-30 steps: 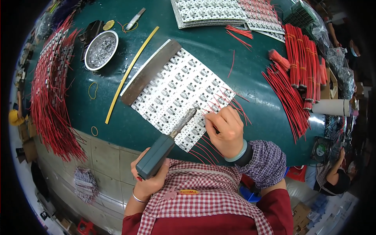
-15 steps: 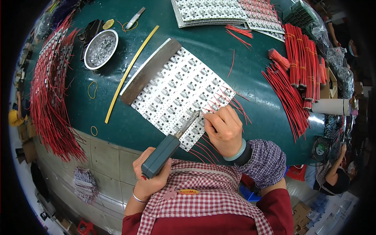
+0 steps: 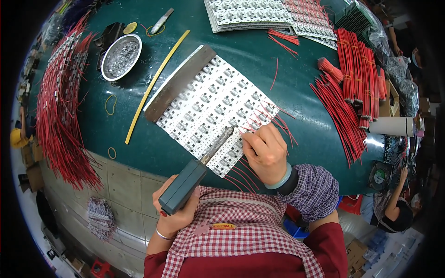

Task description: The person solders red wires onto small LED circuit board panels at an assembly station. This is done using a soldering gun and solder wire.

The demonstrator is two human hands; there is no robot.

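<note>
My left hand is wrapped round the dark green handle of a soldering iron. The iron slants up and to the right, and its tip rests at or just over a white circuit board panel full of small components. My right hand pinches a thin red wire at the panel's right part, close to the tip; the fingers hide most of that wire. Other red wires stick out from the panel's lower right edge. Across the panel's upper left side lies a dark flat bar.
Left of the panel are a yellow strip, a metal bowl of shiny scraps and a large bundle of wired boards. Red wire bundles lie at right, stacked panels at the back. A co-worker sits far right.
The soldering iron in my left hand has drawn back slightly down and to the left, its tip shifting left of my right fingertips. My right hand stays nearly in place.
</note>
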